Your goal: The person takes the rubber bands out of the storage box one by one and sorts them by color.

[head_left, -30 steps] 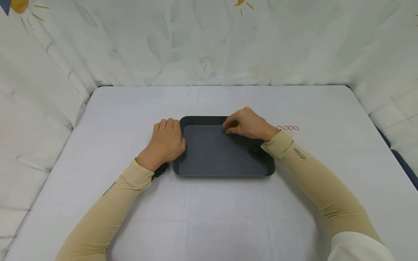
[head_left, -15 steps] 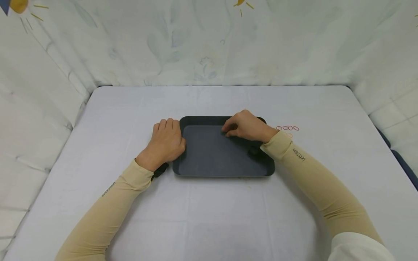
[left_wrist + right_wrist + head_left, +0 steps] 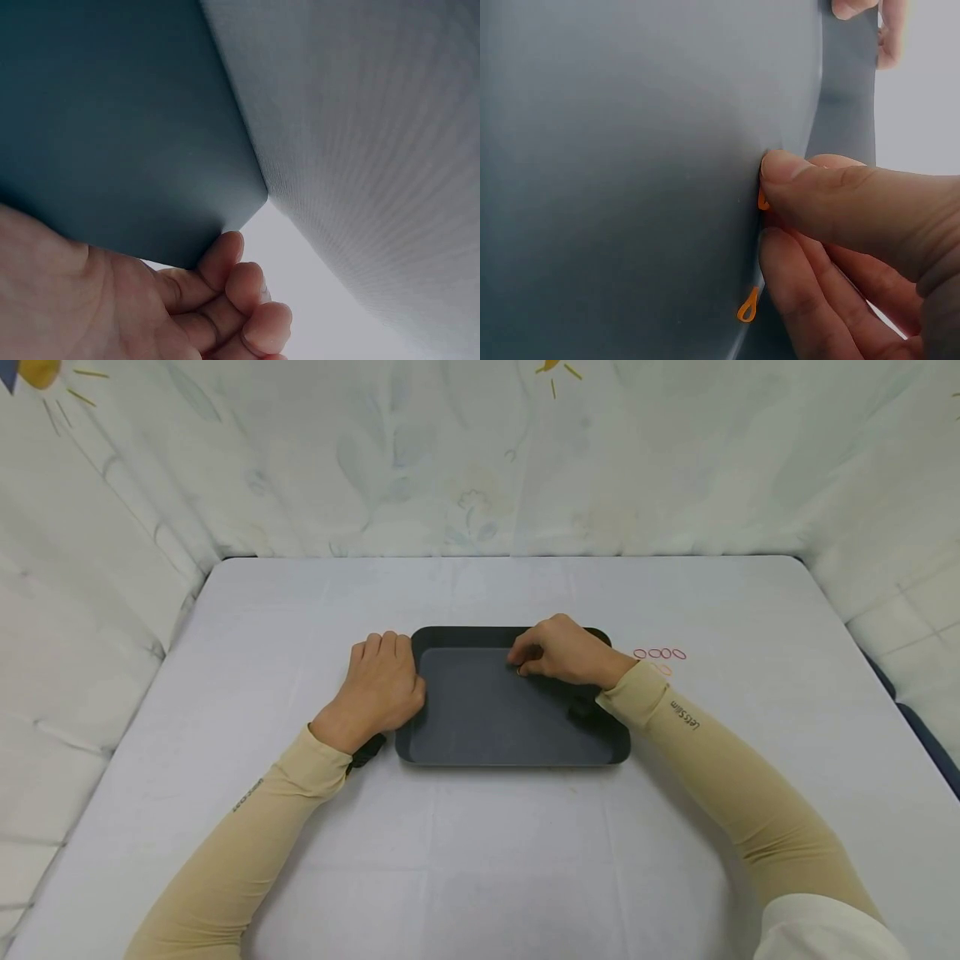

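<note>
A dark grey rectangular tray [image 3: 480,718] lies on the white-covered table. My left hand [image 3: 381,685] grips its left rim, with fingers [image 3: 244,289] curled at the tray's corner in the left wrist view. My right hand [image 3: 566,650] is over the far part of the tray, fingertips low near the far wall. Between its thumb and fingers is a small orange rubber band [image 3: 763,199], mostly hidden by the thumb. A second orange loop [image 3: 748,306] shows just below the index finger, against the tray; I cannot tell whether it is a separate band.
Several red rubber bands [image 3: 655,653] lie in a row on the table right of the tray. An orange band [image 3: 663,670], partly hidden by the right sleeve, lies just in front of them. Pale patterned curtains [image 3: 480,460] close off the far side.
My right hand has shifted very slightly left and toward me. The small band seen under its fingertips a second ago is now mostly hidden between them. My left hand stays on the tray rim.
</note>
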{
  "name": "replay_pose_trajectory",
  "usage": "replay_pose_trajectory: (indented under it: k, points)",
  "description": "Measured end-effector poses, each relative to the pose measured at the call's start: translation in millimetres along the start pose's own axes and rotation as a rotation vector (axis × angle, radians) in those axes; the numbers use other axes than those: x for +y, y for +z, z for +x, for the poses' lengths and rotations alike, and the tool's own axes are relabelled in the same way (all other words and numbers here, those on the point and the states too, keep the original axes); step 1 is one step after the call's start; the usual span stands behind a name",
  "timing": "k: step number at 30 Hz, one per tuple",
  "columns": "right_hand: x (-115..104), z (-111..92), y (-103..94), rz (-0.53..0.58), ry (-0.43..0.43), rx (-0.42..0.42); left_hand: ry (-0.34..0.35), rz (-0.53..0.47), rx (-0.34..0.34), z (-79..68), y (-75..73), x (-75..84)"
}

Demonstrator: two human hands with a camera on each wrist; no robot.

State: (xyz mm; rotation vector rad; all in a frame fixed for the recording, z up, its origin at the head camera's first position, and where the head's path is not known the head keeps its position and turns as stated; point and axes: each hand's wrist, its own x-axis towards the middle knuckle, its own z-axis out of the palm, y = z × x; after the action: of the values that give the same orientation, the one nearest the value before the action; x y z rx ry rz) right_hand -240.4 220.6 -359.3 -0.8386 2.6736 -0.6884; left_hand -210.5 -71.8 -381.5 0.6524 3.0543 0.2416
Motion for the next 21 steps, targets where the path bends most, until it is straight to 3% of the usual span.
replay_pose_trajectory:
  k: [21]
  points:
    - [-2.5, 1.1, -0.1, -0.013, 0.019, -0.011, 0.004, 0.000, 0.016, -0.6, -0.7, 1.0]
